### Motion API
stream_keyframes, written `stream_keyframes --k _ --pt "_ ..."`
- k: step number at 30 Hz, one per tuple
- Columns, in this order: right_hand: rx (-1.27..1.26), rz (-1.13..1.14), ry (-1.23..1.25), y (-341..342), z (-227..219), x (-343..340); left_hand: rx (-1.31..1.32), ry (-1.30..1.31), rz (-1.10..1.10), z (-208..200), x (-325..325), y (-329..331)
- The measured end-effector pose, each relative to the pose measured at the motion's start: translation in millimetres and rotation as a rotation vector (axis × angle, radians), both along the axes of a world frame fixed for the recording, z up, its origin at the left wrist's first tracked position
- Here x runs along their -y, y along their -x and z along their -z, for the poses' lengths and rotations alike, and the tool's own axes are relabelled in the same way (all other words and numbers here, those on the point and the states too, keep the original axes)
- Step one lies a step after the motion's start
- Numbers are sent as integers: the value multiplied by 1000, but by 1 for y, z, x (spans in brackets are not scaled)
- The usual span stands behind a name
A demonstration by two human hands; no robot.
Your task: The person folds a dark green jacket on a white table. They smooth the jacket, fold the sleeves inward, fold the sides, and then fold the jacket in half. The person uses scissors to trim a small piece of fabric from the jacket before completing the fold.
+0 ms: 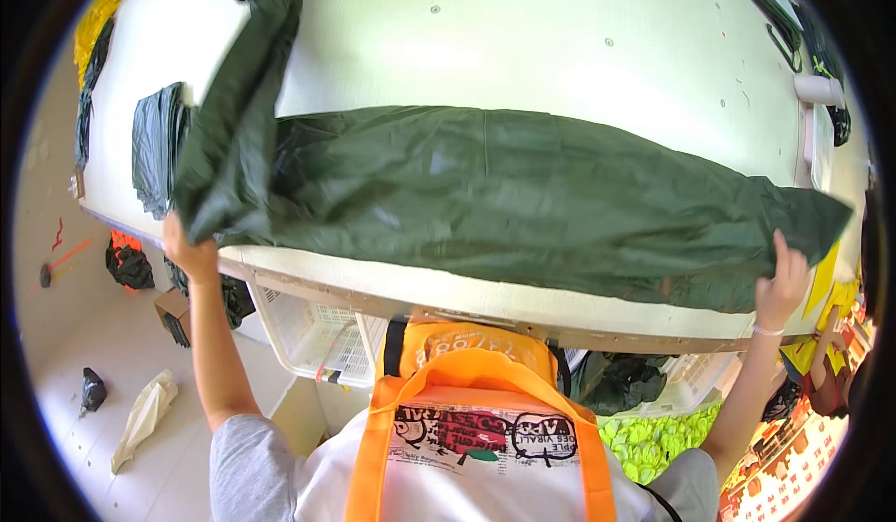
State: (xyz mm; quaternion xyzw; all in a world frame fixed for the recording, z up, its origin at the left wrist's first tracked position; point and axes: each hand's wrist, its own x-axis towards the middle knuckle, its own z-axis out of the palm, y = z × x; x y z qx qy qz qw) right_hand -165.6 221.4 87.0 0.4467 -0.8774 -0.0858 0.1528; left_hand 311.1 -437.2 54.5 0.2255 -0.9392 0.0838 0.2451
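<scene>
A long dark green garment [485, 195] of thin, shiny fabric lies stretched across the white table. One sleeve-like length [247, 74] runs from its left end toward the far side. At the near left corner my left hand [193, 250] is closed on the fabric, its fingertips partly hidden. My right hand [782, 287] pinches the cloth near the right end, where a pointed flap [821, 214] sticks out. Beside the garment's left end sits a folded dark green stack [157, 149].
White plastic crates [313, 331] stand under the table's near edge [467, 319]. Bright yellow-green items [658, 443] are heaped below at right. Dark folded pieces [770, 4] and a white roll-like object [819, 90] lie far right. Another person's arm [821, 363] shows at the right rim.
</scene>
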Motion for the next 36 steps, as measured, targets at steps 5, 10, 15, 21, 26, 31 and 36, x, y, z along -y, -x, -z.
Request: stream_keyframes --k 5,10,15,21,26,31,36 --pt "280 253 -177 -79 84 -68 333 -213 -14 67 -41 -59" --pt "434 493 -227 -126 149 -86 501 -590 -164 89 -51 -59" --pt "458 546 -241 -127 156 -97 441 -826 -256 108 -32 -79" --pt "613 891 -602 -19 123 -100 429 -953 -89 85 -107 -58" --pt "380 -63 255 23 32 233 370 -913 -116 74 -123 -46" --pt "490 -545 463 -52 30 570 330 -939 -54 76 -120 -51" --pt "604 -111 7 -25 57 643 297 -986 -110 71 -121 -42"
